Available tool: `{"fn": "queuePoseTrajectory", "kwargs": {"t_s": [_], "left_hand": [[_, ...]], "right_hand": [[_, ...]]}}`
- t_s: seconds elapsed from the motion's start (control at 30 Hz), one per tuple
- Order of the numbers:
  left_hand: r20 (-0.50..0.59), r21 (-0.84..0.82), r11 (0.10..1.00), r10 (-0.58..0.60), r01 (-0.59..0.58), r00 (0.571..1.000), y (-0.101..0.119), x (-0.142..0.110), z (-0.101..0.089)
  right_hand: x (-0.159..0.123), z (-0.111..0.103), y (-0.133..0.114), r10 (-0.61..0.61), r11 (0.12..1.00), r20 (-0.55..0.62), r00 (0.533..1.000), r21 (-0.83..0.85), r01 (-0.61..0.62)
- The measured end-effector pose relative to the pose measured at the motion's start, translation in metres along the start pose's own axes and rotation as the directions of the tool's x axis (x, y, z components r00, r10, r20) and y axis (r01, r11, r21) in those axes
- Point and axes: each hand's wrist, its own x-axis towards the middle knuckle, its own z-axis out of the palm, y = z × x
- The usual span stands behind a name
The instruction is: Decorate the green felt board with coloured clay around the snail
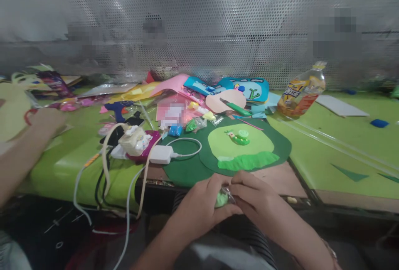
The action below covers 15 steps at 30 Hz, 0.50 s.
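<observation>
Green sheets [336, 145] covered the desk [282, 178]; the left hand [199, 199] and right hand [260, 197] had fingers gripping wrapped pale-green clay [221, 200], probably to keep it steady.

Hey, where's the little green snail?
In the head view, the green snail lies a bit right of centre on the light green shape, just beyond the bright green strip and farther off than the left hand and right hand.

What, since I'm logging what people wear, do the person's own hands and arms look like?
The left hand and right hand are gloveless, the forearms mostly bare. A narrow band shows on the right one, too blurred to call bracelet or cuff.
</observation>
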Motion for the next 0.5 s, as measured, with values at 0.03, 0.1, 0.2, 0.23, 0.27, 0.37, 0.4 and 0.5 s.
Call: {"fn": "queuePoseTrajectory", "kwargs": {"t_s": [0.03,0.1,0.2,0.23,0.27,0.37,0.4,0.5], "left_hand": [[0.02,-0.012,1.0,0.011,-0.011,1.0,0.0,0.001,0.0],[0.048,-0.029,0.999,0.019,-0.018,0.999,0.001,0.002,0.001],[0.042,-0.049,0.999,0.006,-0.004,0.999,0.003,0.004,0.003],[0.03,-0.06,0.998,0.001,0.001,1.0,0.003,0.004,0.003],[0.014,-0.071,0.997,-0.003,0.004,1.0,0.004,0.005,0.003],[-0.02,-0.06,0.998,-0.017,0.016,1.0,0.005,0.006,0.002],[-0.01,-0.041,0.999,-0.027,0.027,1.0,0.005,0.007,0.002],[0.058,0.012,0.999,-0.037,0.036,0.998,0.007,0.009,0.003]], "right_hand": [[-0.001,0.0,0.001,-0.008,0.999,0.019,1.0,-0.038,0.009],[-0.005,0.002,0.002,-0.016,0.996,0.044,0.999,-0.091,0.02],[-0.01,0.002,0.005,0.048,0.998,-0.033,0.998,-0.043,-0.049],[-0.011,0.001,0.007,0.083,0.996,-0.093,0.992,-0.006,-0.084],[-0.011,0.001,0.008,0.113,0.993,-0.156,0.981,0.03,-0.11],[-0.013,0.0,0.012,0.093,0.994,-0.24,0.966,0.071,-0.078],[-0.014,0.0,0.013,0.064,0.996,-0.213,0.975,0.07,-0.05],[-0.018,0.001,0.015,-0.017,0.998,-0.087,0.996,0.062,0.023]]}}
